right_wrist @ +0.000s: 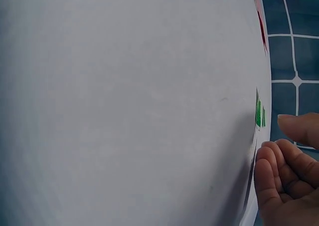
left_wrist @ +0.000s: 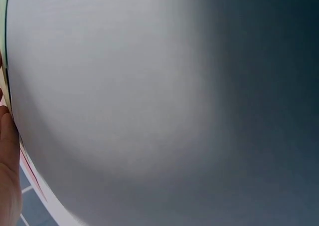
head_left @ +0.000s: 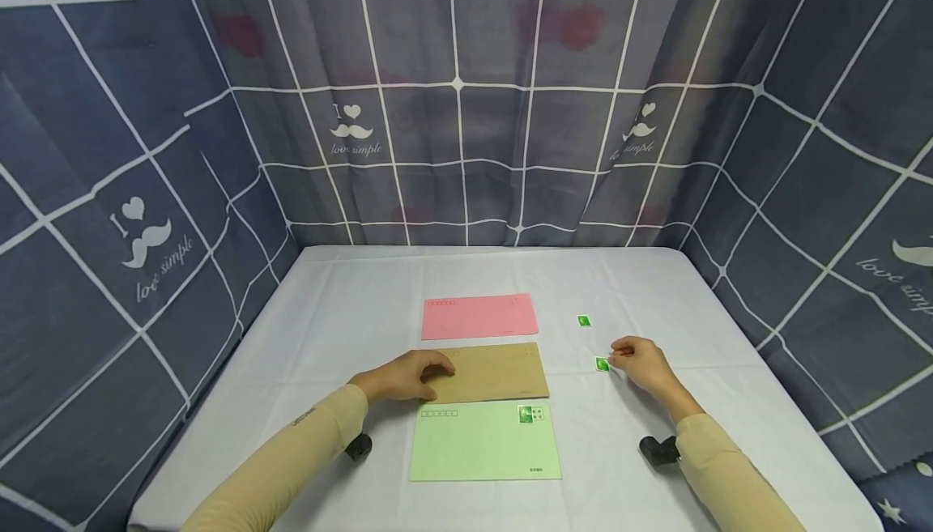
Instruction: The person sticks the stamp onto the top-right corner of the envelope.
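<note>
My left hand (head_left: 404, 376) rests at the left end of a brown envelope (head_left: 496, 372), its fingertips and thumb touching the paper. In the left wrist view, only part of that hand (left_wrist: 7, 161) shows at the left edge. My right hand (head_left: 641, 362) is beside a small green stamp (head_left: 602, 364) on the white table, fingertips right at its edge. Thumb and loosely curled fingers (right_wrist: 269, 178) stand apart in the right wrist view, with nothing between them. Farther back lies another green stamp (head_left: 584, 321).
A pink envelope (head_left: 479, 317) lies behind the brown one. Nearer me is a green envelope (head_left: 484, 447) with a green stamp (head_left: 526, 414) at its upper right. Dark checked curtains (head_left: 496, 127) enclose the white table (head_left: 350, 289) at the back and sides.
</note>
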Available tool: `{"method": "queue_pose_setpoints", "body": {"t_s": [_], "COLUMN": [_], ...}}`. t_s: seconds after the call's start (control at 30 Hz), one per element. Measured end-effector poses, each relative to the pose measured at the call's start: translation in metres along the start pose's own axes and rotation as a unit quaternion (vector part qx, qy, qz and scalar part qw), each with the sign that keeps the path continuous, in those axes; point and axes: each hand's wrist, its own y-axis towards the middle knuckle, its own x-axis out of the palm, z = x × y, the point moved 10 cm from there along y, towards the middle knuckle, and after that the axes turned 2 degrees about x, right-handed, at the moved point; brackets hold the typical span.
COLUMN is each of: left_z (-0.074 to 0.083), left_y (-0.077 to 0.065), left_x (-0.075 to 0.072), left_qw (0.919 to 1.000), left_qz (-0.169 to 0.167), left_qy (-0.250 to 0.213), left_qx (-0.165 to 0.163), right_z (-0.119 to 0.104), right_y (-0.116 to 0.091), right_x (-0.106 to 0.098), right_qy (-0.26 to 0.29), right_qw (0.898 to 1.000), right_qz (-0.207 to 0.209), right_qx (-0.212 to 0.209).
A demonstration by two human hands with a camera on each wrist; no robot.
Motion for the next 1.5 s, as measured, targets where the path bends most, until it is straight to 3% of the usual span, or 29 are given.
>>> {"method": "queue_pose_setpoints", "body": {"t_s": [0.73,1.03,1.5], "left_z": [0.001,0.000,-0.001], "left_y": [0.000,0.001,0.001], "left_x": [0.000,-0.001,-0.001], "left_qw": [1.0000,1.0000,1.0000], "left_qz": [0.000,0.003,0.004], "left_qy": [0.001,0.006,0.004], "left_qx": [0.009,0.005,-0.004], "right_z": [-0.011,-0.015,-0.012], "right_y": [0.006,0.004,0.005], "right_x": [0.009,0.008,0.014], "right_qy": [-0.051,-0.046,-0.065], "right_qw": [0.998,0.997,0.997], "right_qz": [0.000,0.007,-0.009], "right_qx": [-0.035,-0.058,-0.037]}}
